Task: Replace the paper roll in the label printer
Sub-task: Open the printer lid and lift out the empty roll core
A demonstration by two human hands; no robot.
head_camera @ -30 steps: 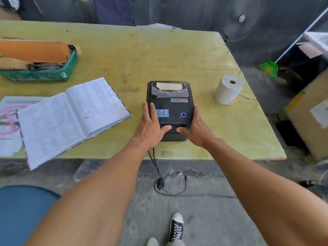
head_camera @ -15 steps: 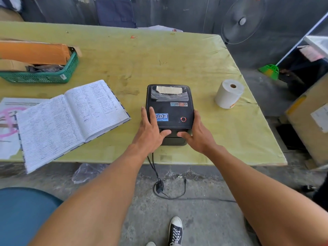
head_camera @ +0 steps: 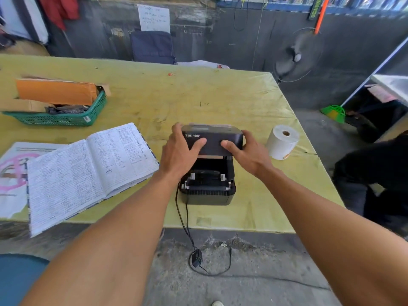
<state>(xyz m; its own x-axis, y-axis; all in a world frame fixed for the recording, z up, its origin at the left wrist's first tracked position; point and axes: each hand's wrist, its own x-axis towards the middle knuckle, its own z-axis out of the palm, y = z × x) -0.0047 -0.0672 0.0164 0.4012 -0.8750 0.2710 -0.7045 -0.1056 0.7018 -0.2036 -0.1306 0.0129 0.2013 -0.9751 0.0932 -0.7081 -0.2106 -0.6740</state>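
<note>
A black label printer (head_camera: 207, 195) stands near the front edge of the yellow-green table (head_camera: 198, 98). Its lid (head_camera: 213, 140) is swung up and back, so the dark paper bay shows below it. My left hand (head_camera: 180, 152) grips the lid's left end with the thumb on its front face. My right hand (head_camera: 248, 152) holds the right end the same way. A white paper roll (head_camera: 281, 142) stands upright on the table just right of the printer, apart from my hands. Whether a roll lies inside the bay I cannot tell.
An open handwritten ledger (head_camera: 88, 168) lies left of the printer over a printed sheet (head_camera: 13, 173). A green basket (head_camera: 66, 117) with cardboard sits at the back left. The printer's cable (head_camera: 187, 228) hangs off the front edge to the floor. A fan (head_camera: 295, 58) stands beyond the table's right corner.
The printer lid has swung up from shut to open, with both hands moving up and back along with it. The view has tilted upward.
</note>
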